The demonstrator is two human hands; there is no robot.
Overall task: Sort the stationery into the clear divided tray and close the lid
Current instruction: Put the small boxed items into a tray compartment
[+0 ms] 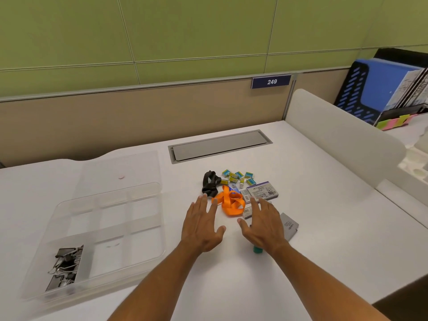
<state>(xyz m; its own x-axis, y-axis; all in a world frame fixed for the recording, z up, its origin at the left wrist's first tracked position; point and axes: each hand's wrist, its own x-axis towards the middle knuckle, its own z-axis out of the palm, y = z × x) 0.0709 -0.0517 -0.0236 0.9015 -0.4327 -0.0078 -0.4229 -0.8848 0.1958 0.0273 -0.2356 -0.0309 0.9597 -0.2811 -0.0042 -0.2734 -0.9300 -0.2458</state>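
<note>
The loose orange ribbon lanyard (230, 203) lies heaped on the white tabletop (324, 228) at about twelve o'clock from both hands, in the gap between their fingertips, with no clear long axis since it is bunched. The left hand (202, 224) and right hand (264, 224) hover flat with fingers spread, gripping nothing, about equally near it. Small yellow-and-teal boxes (237, 177) and a black strap (209, 185) sit beyond it, while the clear divided plastic tray (148, 251), holding what look like black binder clips (64, 262), lies at nine o'clock, lid open.
</note>
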